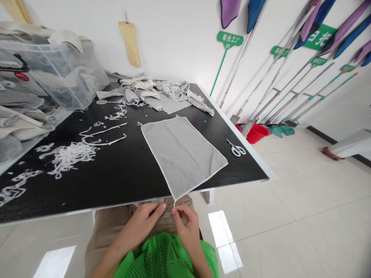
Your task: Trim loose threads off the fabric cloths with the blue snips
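Observation:
A grey cloth (185, 154) with white edging lies flat on the black table (116, 173), one corner pointing over the front edge toward me. At that corner hangs a short white cord (174, 204), pinched between the thumb and forefinger of my right hand (187, 224). My left hand (146, 220) is just left of it, thumb and forefinger pressed together; whether a thread is between them is too small to see. White-handled scissors (236, 148) rest on the table right of the cloth.
White cord scraps (72, 156) are heaped on the table's left part. Crumpled grey cloths (156, 90) lie at the back, near a clear plastic bin (68, 73) full of cloth. Mops lean on the wall at right, by a red bucket (257, 133).

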### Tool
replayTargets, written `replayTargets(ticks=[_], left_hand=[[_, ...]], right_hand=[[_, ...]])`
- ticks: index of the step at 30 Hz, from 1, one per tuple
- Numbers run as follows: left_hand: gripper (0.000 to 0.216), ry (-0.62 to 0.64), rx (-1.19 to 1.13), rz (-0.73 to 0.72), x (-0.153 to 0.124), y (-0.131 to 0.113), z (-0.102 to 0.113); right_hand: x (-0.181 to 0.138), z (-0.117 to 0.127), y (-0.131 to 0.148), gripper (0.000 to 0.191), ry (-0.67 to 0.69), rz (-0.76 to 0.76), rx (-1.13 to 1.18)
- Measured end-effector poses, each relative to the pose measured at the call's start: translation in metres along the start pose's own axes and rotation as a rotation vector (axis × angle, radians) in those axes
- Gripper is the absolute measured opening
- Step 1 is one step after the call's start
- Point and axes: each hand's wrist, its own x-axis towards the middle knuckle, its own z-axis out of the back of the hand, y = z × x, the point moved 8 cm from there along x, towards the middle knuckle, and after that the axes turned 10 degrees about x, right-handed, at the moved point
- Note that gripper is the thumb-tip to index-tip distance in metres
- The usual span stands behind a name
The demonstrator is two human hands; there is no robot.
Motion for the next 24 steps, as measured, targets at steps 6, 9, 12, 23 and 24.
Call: replayTargets(ticks=[6, 9, 12, 23, 24], left_hand=[[0.048, 0.018, -0.008, -0.044, 0.005, -0.012, 0.0], [0.048, 0.024, -0.004, -0.075, 0.009, -0.017, -0.001], [0.049, 0.047, 0.0, -0.098, 0.01, -0.022, -0.002], [0.052, 0.1, 0.064, -0.136, 0.011, -0.03, -0.001], [0.053, 0.109, 0.079, -0.14, 0.01, -0.03, -0.002]], right_hand=[[0.0, 0.001, -0.001, 0.019, 0.006, 0.009, -0.004], [-0.001, 0.0, -0.002, 0.018, 0.015, 0.006, 0.003], [-0.001, 0.001, -0.001, 0.019, 0.016, -0.001, 0.006], [-0.002, 0.001, 0.001, 0.02, 0.023, -0.011, 0.015], [-0.002, 0.001, 0.001, 0.02, 0.023, -0.014, 0.018]])
